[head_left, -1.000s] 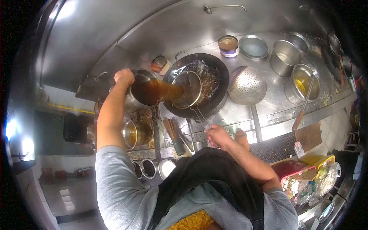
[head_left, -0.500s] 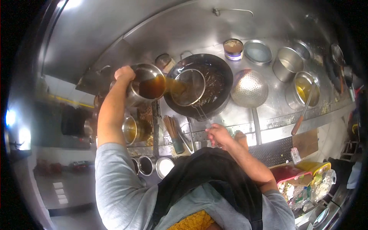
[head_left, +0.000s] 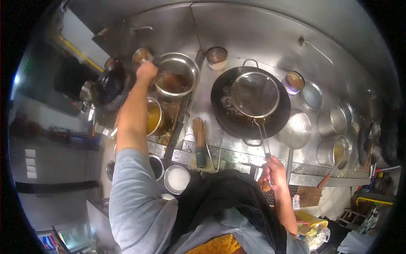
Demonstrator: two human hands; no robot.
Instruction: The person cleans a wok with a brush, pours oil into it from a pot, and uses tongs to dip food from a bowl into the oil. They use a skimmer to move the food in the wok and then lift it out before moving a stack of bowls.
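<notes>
My left hand (head_left: 146, 71) is closed at the left side of a steel pot (head_left: 195, 70), gripping it by the rim or a handle that my fingers cover. Some brown liquid (head_left: 175, 82) shows in the bottom of that pot, which sits at the back left. With my right hand (head_left: 275, 172) I hold the handle of a round mesh strainer (head_left: 256, 95). The strainer is over a large black wok (head_left: 220, 114), which has dark, bubbly liquid in it.
A perforated ladle (head_left: 296, 131) lies right of the wok. A bamboo brush (head_left: 199, 131) and tongs (head_left: 209, 156) stand in front. An open can (head_left: 294, 81) and several steel pots (head_left: 332, 120) are on the right. A pot of yellow liquid (head_left: 153, 116) is near my left forearm.
The pot was tilted, pouring brown liquid through the strainer into the wok; now it is away to the left, more upright, and no longer pouring. The strainer is raised above the wok. My view has shifted.
</notes>
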